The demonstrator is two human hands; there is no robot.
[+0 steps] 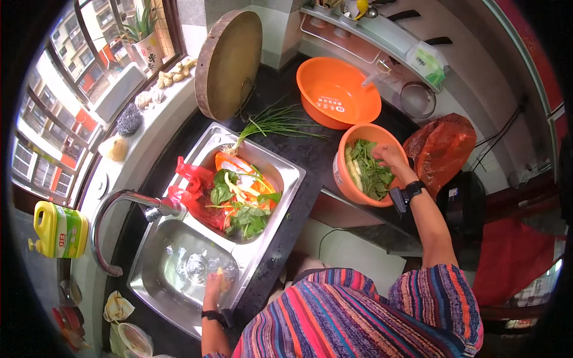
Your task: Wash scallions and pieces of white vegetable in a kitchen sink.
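Observation:
My left hand is down in the near basin of the steel double sink, which holds clear water. Something small and yellowish shows at its fingertips, too blurred to name. My right hand reaches into an orange plastic basin on the counter, at the leafy greens there. Whether its fingers grip any leaves is hidden. Pale peeled lengths of vegetable lie along the left side of those greens. In the far sink basin, more leaves and peelings rest on red plastic bags.
Spring onions lie across the sink's far rim. Behind are a round wooden chopping board, upright, and a larger orange basin. A chrome faucet arches at left. A red plastic bag sits right of my right hand.

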